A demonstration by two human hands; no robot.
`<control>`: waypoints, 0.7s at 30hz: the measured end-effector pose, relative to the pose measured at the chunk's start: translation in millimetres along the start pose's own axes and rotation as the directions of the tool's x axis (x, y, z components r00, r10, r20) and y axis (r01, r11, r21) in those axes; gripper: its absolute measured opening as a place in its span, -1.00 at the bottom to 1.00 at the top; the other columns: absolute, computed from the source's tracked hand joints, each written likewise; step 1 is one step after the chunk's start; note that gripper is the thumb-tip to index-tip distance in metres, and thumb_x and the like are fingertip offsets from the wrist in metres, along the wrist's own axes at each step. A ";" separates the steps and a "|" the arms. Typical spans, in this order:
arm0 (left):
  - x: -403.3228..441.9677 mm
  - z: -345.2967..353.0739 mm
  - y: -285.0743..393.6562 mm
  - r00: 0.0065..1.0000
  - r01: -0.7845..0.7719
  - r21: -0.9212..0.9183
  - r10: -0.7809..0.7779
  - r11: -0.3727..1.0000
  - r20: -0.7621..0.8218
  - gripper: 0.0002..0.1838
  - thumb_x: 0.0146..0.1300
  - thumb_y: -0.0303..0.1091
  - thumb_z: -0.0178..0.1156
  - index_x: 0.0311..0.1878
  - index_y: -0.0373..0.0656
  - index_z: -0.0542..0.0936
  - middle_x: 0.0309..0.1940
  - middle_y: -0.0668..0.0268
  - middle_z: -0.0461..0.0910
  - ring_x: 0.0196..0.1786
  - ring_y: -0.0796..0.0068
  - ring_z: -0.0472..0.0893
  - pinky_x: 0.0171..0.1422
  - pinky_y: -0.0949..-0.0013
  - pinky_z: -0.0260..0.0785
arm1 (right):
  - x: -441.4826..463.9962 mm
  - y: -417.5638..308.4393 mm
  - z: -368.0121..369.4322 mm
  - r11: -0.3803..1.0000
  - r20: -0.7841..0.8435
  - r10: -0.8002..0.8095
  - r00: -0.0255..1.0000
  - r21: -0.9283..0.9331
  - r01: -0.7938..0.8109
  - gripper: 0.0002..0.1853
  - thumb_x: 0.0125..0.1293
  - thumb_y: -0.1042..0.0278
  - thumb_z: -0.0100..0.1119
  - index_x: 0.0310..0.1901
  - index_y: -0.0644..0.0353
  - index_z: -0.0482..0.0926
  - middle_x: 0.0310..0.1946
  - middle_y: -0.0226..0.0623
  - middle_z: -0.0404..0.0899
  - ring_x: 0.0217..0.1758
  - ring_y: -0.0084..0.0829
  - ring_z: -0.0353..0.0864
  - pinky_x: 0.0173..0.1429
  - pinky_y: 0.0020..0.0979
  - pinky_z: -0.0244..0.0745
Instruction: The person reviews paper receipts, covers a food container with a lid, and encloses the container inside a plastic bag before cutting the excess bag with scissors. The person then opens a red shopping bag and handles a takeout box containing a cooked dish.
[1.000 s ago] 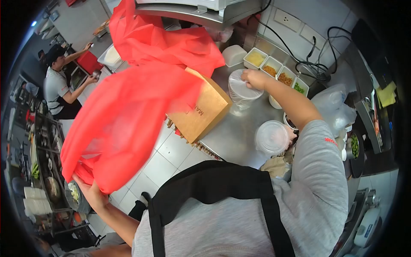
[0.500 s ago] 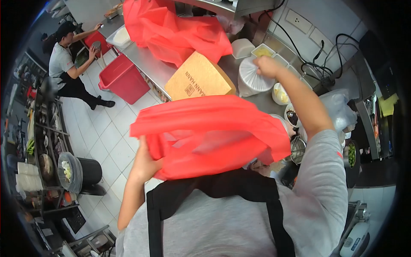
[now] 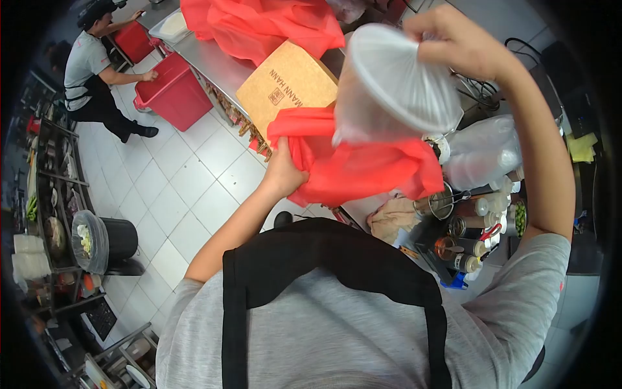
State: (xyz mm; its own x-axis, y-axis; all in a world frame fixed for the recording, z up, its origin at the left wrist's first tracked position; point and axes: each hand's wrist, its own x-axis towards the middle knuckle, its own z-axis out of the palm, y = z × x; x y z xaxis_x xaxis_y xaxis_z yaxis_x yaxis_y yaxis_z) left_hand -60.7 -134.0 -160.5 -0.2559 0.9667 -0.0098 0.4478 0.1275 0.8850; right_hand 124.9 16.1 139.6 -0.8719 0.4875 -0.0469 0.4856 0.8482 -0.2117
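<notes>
My right hand (image 3: pixel 457 42) is closed on the gathered top of a clear plastic bag with a round lidded tub (image 3: pixel 389 87) inside. This tub hangs tilted in the air over a red fabric carrier bag (image 3: pixel 376 172). The tub's lower edge overlaps the carrier bag's opening in view, and I cannot tell whether they touch. My left hand (image 3: pixel 287 174) grips the left side of the carrier bag, thumb on its near face. Just beyond the carrier bag stands a brown cardboard box (image 3: pixel 288 81) with printed lettering.
Another red bag (image 3: pixel 259 29) lies on the steel counter (image 3: pixel 207 48) behind the box. Bottles and jars (image 3: pixel 466 227) crowd the right side, beside a strainer (image 3: pixel 442 201). At the left, a co-worker (image 3: pixel 91 58) stands by a red bin (image 3: pixel 175 94).
My right hand has lifted the bagged tub off the counter, up and towards me, over the carrier bag. My left hand and the carrier bag have shifted forward. The co-worker's near hand has lowered to the bin.
</notes>
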 end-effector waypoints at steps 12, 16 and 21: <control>-40.8 -19.0 -3.1 0.982 0.122 -0.232 -0.083 0.965 0.172 0.06 -0.14 -0.52 0.36 0.39 -0.24 -0.10 0.14 -0.04 0.40 0.22 0.11 0.44 0.26 0.23 0.32 | 4.2 47.8 205.3 0.999 0.073 -0.025 0.997 0.033 0.022 -0.73 -0.03 0.26 0.13 -0.44 0.36 0.53 -0.51 0.10 0.53 -0.40 -0.02 0.55 -0.23 -0.14 0.46; -42.3 6.5 -14.8 0.990 0.080 -0.197 -0.056 0.977 0.128 0.07 -0.15 -0.52 0.36 0.39 -0.24 -0.12 0.13 -0.05 0.41 0.19 0.11 0.47 0.22 0.23 0.36 | 18.9 69.4 209.4 0.975 0.035 0.143 0.989 -0.177 -0.134 -0.70 -0.03 0.30 0.13 -0.37 0.41 0.57 -0.40 0.15 0.58 -0.26 0.03 0.61 -0.08 -0.10 0.51; -27.9 35.6 -1.2 0.976 0.153 -0.181 -0.120 0.971 0.183 0.03 -0.15 -0.48 0.38 0.35 -0.32 -0.07 0.13 -0.10 0.39 0.18 0.07 0.46 0.23 0.24 0.35 | 24.8 80.8 206.1 0.961 0.000 0.144 0.990 -0.237 -0.140 -0.71 -0.06 0.32 0.15 -0.34 0.38 0.60 -0.39 0.13 0.59 -0.26 0.02 0.61 -0.10 -0.11 0.52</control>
State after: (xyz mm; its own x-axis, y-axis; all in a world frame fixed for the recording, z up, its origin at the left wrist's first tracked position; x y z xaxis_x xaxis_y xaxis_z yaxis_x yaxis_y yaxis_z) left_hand -23.6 -153.2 -177.9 -0.1464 0.9686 -0.2008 0.2405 0.2317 0.9426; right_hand 129.5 54.0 -79.8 -0.7926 0.6049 -0.0769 0.6042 0.7961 0.0349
